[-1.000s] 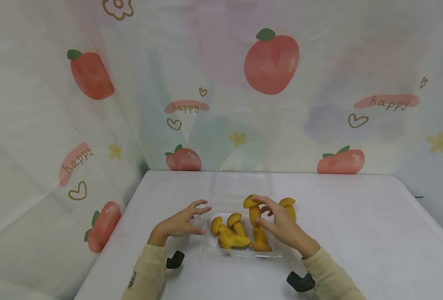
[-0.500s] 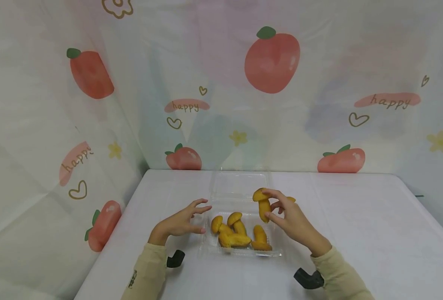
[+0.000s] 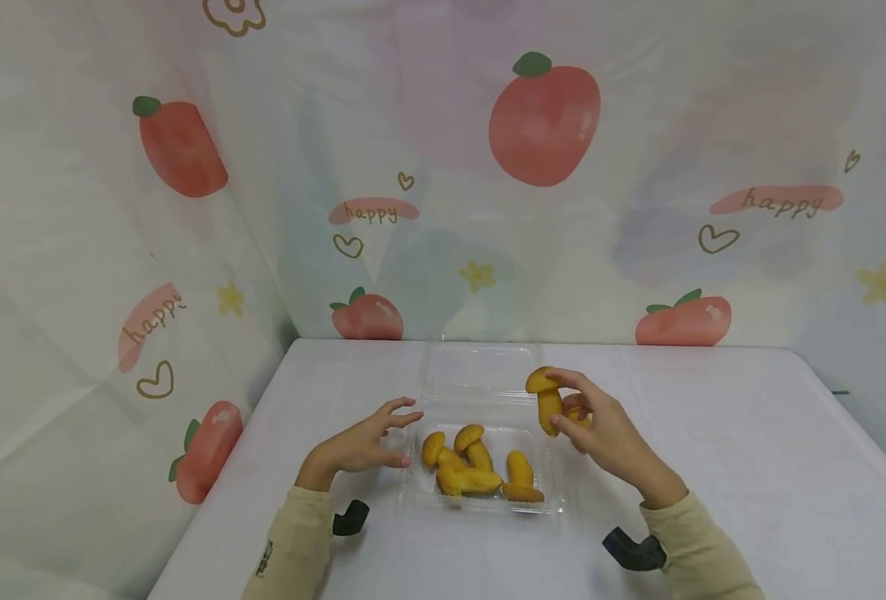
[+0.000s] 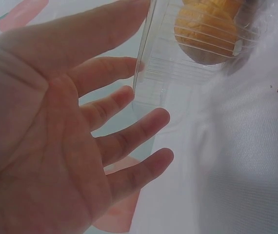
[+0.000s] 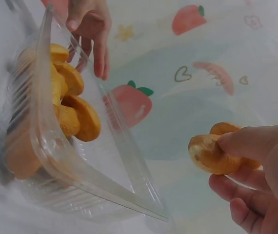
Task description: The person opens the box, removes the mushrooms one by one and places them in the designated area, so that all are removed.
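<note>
Left hand (image 3: 356, 442), fingers spread; just right of them, an open box (image 3: 553, 479) of four mushrooms (image 3: 471, 482). Right hand (image 3: 608, 429), fingers pinching a fifth mushroom (image 3: 549, 407) aloft: likely a carrying step, next wanting steady grip. Behind them, another mushroom (image 3: 579, 417).

Head view: the right hand (image 3: 609, 427) hides most of the rear mushroom (image 3: 581, 418), right of centre. The bottom edge cuts off the left sleeve (image 3: 292, 542) and the right sleeve (image 3: 701, 550); the print (image 3: 265, 559) at lower left is too small to read.

Left wrist view: the left hand (image 4: 56, 131) is cut off at the left edge. The top edge cuts off the box (image 4: 178, 73) and the boxed mushrooms (image 4: 207, 31).

Right wrist view: the thumb (image 5: 256, 141) covers part of the held mushroom (image 5: 209, 153). The right edge cuts off the right hand.
</note>
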{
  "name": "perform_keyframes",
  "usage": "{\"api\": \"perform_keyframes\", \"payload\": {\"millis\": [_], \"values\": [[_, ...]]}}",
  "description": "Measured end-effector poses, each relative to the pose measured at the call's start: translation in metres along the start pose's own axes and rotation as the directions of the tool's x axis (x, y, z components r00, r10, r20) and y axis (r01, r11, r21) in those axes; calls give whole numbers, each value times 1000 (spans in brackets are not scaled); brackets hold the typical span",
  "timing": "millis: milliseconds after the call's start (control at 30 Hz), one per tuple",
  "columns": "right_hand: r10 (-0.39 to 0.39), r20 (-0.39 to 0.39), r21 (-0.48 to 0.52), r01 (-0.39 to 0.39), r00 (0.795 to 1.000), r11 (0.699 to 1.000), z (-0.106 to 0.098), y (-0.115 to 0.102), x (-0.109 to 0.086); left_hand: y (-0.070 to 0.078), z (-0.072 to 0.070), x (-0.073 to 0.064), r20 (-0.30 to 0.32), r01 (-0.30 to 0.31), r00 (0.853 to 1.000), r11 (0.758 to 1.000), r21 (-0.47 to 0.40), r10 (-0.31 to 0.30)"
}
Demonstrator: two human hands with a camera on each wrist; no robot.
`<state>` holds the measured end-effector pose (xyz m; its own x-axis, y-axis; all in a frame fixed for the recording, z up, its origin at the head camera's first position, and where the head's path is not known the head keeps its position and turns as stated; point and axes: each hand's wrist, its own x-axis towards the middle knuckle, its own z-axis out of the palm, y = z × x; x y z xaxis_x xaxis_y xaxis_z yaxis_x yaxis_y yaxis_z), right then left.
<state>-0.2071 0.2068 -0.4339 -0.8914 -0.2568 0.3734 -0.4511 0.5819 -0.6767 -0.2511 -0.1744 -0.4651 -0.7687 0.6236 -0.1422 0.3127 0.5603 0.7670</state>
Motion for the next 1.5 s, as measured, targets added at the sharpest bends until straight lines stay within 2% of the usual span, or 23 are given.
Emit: {"api": "perform_keyframes", "payload": {"millis": [333, 533, 967, 1500], "values": [[-15, -8, -48, 15, 1000, 999, -9, 12, -1, -1, 0, 0, 0, 3, 1000, 1000, 24, -3], [32, 0, -77, -31, 1000, 997, -15, 19, -1, -2, 0, 0, 2, -5, 1000, 1000, 21, 5], [79, 1, -75, -79, 997, 994, -29, 37, -1, -3, 0, 1, 1, 1, 1000, 1000, 15, -1], [194, 43, -104, -188, 980, 977, -43, 64, -6, 0, 0, -1, -2, -3, 1000, 1000, 17, 3]]}}
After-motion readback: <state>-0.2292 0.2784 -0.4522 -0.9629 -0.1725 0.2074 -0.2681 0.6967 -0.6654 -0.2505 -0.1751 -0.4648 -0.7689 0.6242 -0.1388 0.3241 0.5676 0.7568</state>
